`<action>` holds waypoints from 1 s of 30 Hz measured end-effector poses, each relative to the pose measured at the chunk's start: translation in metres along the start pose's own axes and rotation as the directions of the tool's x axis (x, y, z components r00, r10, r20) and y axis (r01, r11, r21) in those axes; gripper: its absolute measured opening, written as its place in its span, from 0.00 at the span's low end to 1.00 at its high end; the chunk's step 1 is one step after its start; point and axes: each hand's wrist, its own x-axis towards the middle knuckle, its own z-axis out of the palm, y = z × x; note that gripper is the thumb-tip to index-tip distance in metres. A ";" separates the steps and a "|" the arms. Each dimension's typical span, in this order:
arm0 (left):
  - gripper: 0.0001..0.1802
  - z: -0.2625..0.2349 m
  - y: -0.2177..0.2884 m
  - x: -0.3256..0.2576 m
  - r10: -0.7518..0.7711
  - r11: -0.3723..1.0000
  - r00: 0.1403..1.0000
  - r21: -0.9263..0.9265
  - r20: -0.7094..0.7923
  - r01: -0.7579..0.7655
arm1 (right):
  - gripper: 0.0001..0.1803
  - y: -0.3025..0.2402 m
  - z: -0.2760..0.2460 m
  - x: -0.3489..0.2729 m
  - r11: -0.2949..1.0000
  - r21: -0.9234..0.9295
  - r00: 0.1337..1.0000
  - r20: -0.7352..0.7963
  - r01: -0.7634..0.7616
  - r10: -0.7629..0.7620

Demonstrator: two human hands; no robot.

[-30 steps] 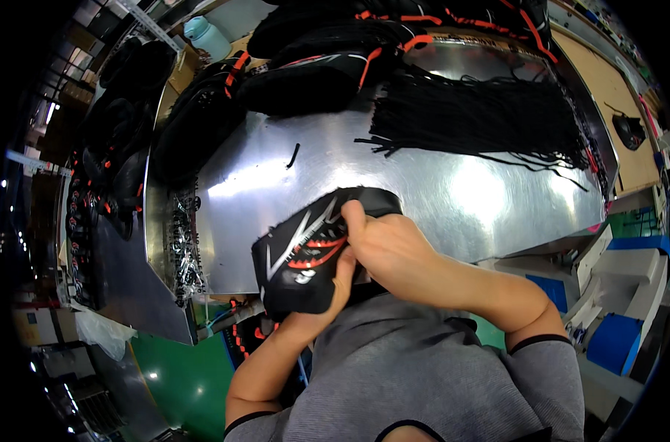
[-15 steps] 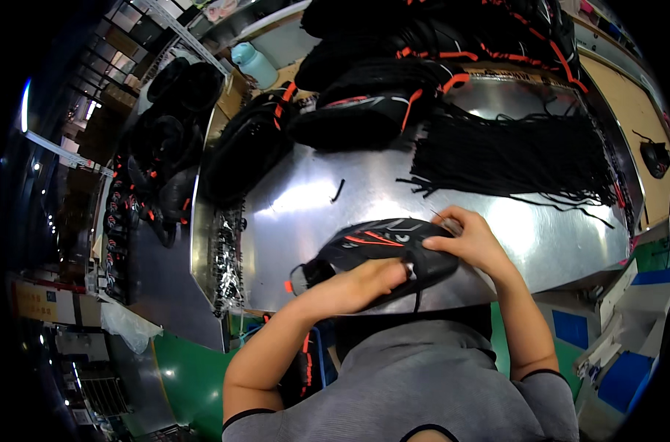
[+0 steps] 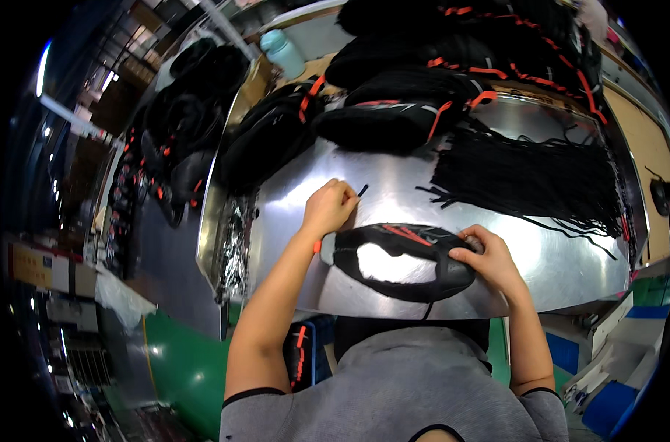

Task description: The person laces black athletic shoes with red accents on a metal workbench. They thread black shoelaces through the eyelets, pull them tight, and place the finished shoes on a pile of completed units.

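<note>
A black shoe upper with red accents (image 3: 405, 259) lies flat on the shiny metal table (image 3: 497, 243) right in front of me. My right hand (image 3: 486, 259) grips its right end, fingers curled over the edge. My left hand (image 3: 329, 208) has reached up past the upper's left end and pinches a short black lace piece (image 3: 362, 191) lying on the metal. A red tab sticks out of the upper by my left wrist.
A bundle of black laces (image 3: 526, 173) spreads over the table's right half. Piles of black uppers with red trim (image 3: 394, 118) fill the back and left. A pale green bottle (image 3: 282, 51) stands at the far edge. Blue bins (image 3: 607, 376) sit at lower right.
The upper has gone from being held up in both hands to lying flat on the table. My left hand left it and reached forward to the short lace piece.
</note>
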 end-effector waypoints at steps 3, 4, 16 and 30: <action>0.07 -0.010 0.004 -0.018 -0.056 0.996 0.998 0.071 0.035 0.054 | 0.22 -0.003 0.000 -0.001 0.999 0.034 0.999 0.010 0.031 -0.032; 0.05 -0.013 0.001 -0.032 -0.103 0.994 0.994 0.028 0.042 0.101 | 0.21 -0.005 0.000 -0.002 0.998 0.049 0.999 0.021 0.037 -0.038; 0.09 -0.016 -0.020 -0.093 -0.172 0.984 0.884 -0.108 -0.435 0.138 | 0.19 -0.002 0.000 0.005 0.998 -0.020 0.997 0.028 0.068 -0.067; 0.05 -0.026 -0.058 -0.305 -0.352 0.879 0.894 -0.426 -0.278 0.213 | 0.16 0.004 0.011 0.002 0.996 0.006 0.995 0.043 0.089 -0.089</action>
